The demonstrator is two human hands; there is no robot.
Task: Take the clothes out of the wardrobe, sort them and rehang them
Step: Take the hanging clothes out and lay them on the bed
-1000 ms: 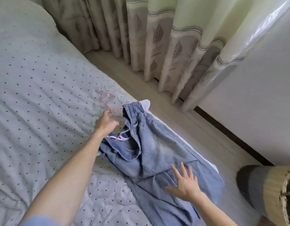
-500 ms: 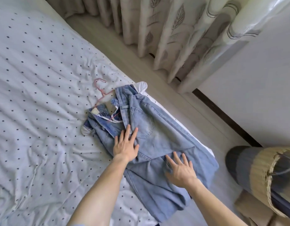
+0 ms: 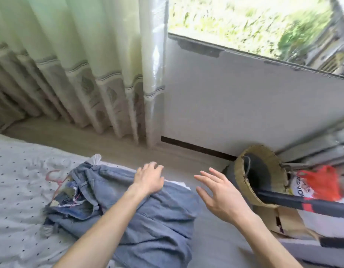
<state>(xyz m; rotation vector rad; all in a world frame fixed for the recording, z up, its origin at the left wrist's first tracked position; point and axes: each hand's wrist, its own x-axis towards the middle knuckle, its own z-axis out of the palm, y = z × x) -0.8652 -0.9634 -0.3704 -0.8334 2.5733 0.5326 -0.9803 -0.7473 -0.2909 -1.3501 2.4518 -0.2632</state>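
Jeans [image 3: 148, 219] heaped at bed [image 3: 16, 190] edge, pink hanger [image 3: 55, 176] by the waistband | left hand [image 3: 149, 178] rests loosely on denim, gripping nothing | right hand [image 3: 219, 194] spread, empty, beyond the edge | likely step: settle pile; nudge it inward so it cannot slide off.
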